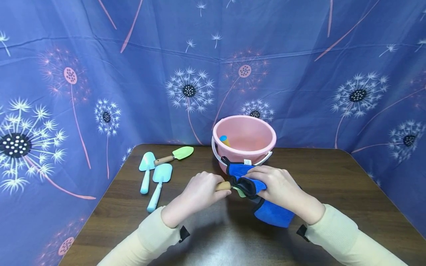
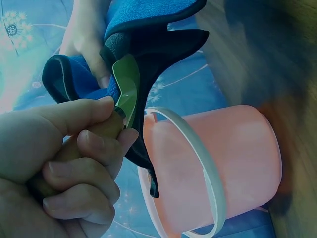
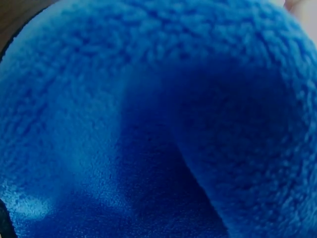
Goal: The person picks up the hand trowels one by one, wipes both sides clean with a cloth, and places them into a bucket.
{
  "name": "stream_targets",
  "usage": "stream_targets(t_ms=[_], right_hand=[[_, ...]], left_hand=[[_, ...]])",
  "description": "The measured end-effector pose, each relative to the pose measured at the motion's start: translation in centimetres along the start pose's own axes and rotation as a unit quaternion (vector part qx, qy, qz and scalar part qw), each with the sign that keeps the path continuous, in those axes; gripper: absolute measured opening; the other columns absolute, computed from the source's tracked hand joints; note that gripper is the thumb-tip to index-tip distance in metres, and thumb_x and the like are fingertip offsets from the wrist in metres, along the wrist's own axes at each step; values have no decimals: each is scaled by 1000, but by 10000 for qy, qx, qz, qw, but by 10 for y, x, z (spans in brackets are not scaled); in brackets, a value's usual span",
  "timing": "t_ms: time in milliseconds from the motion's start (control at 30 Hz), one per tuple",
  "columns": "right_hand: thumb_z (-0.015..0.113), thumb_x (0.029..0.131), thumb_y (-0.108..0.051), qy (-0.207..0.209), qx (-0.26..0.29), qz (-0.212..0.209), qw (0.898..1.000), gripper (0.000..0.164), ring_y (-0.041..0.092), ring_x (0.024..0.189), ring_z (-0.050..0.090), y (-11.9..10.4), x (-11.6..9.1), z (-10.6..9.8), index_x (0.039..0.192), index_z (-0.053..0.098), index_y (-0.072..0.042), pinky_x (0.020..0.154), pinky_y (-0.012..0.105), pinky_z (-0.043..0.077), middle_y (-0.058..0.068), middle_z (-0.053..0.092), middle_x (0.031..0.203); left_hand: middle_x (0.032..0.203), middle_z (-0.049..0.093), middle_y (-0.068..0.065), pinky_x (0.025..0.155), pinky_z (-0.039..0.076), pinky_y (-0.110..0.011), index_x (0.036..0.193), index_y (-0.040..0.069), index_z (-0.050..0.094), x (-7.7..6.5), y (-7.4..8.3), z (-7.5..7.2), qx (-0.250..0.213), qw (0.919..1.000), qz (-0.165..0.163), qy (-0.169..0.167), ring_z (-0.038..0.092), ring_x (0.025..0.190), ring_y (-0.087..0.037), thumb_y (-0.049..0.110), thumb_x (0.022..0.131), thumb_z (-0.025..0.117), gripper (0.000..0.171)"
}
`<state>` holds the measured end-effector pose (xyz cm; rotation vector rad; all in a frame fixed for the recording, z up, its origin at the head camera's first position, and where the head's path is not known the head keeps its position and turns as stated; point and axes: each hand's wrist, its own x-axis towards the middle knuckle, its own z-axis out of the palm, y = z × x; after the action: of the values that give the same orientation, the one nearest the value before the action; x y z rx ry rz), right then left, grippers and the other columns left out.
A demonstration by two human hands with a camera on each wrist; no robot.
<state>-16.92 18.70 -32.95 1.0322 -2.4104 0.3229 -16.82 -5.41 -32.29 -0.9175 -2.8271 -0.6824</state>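
My left hand (image 1: 203, 190) grips the wooden handle (image 1: 223, 186) of a small garden trowel, its fingers curled round it in the left wrist view. The trowel's green blade (image 2: 127, 87) lies against a blue cloth (image 1: 274, 214) with black edging and a dark underside. My right hand (image 1: 274, 183) holds this cloth bunched around the blade, part of which is hidden in the folds. One end of the cloth hangs down toward the table. Blue fleece (image 3: 148, 148) fills the right wrist view. Both hands are just in front of a pink bucket (image 1: 244, 151).
The bucket has a white handle (image 1: 216, 153) and holds a blue-and-yellow item (image 1: 224, 140). At the left of the brown table (image 1: 332, 177) lie two light-blue shovels (image 1: 162, 173) and a second green trowel (image 1: 183, 152) with a wooden handle. A patterned blue curtain (image 1: 293, 74) hangs behind.
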Motion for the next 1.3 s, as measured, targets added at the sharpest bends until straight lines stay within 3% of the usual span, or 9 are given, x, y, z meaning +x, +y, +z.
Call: stream_targets(t_ms=[333, 633, 967, 1300], right_hand=[[86, 54, -2, 13, -184, 40, 9998, 51, 17, 89, 67, 2, -1, -3, 102, 72, -16, 56, 26, 51, 0, 70, 101], [90, 57, -17, 424, -403, 8, 9983, 47, 17, 85, 68, 12, -5, -4, 101, 72, -17, 54, 29, 51, -1, 70, 99], [90, 57, -12, 332, -403, 562, 9971, 55, 26, 86, 69, 21, -15, -6, 107, 69, -9, 57, 37, 53, 9, 69, 103], [83, 63, -4, 503, -187, 1023, 9933, 45, 22, 72, 66, 28, -20, -15, 105, 68, -11, 54, 35, 51, 3, 69, 96]], left_hand=[[55, 45, 8, 45, 31, -21, 82, 11, 69, -1, -3, -3, -253, 9996, 17, -129, 40, 48, -7, 35, 82, 72, 24], [53, 42, 9, 45, 28, -21, 80, 12, 69, -4, -6, -7, -94, 9999, 33, -39, 36, 48, -6, 35, 81, 73, 23], [53, 38, 11, 45, 29, -22, 78, 16, 68, -8, -8, -7, 122, 9995, 178, 215, 36, 49, -5, 33, 80, 74, 19], [52, 38, 14, 44, 29, -21, 80, 16, 69, -13, -14, -10, -5, 9998, 135, 166, 35, 48, -3, 35, 81, 73, 19]])
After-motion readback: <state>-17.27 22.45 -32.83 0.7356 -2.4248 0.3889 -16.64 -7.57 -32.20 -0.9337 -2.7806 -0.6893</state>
